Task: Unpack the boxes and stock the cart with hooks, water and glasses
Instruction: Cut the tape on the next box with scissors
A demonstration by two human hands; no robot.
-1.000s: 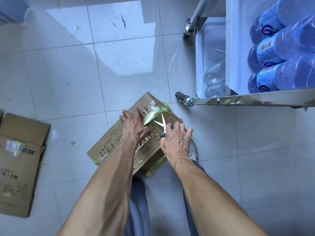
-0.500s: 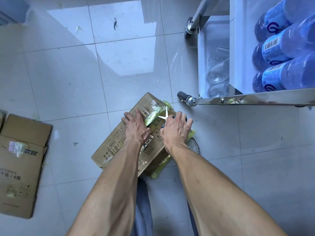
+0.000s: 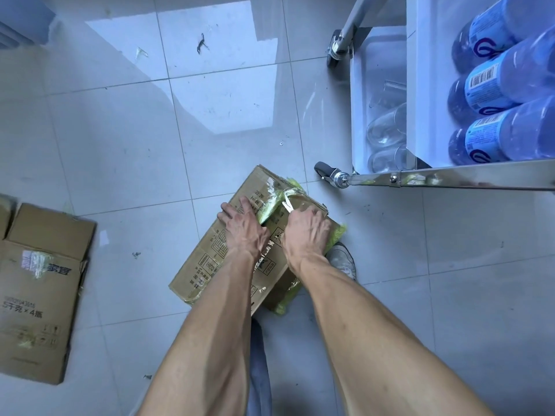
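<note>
- Taped box point(image 3: 210, 265) lying on the floor point(image 3: 120, 145), just beside the cart point(image 3: 450, 177).
- Left hand point(image 3: 244, 228) flat on the box top, fingers spread, pressing down.
- Right hand point(image 3: 306, 229) curled around scissors point(image 3: 287, 205), blades poking into the green tape point(image 3: 270, 202) on the box.
- Water bottles point(image 3: 495, 85) lying on the cart's top shelf.
- Glasses point(image 3: 387, 130) lying on the lower shelf.
- Flat, opened box point(image 3: 39, 289) far left on the floor.
- Shoe point(image 3: 342, 259) touching the taped box by the right wrist.

Left hand point(image 3: 244, 228) presses taped box point(image 3: 207, 259); right hand point(image 3: 306, 232) grips scissors point(image 3: 287, 205)
</note>
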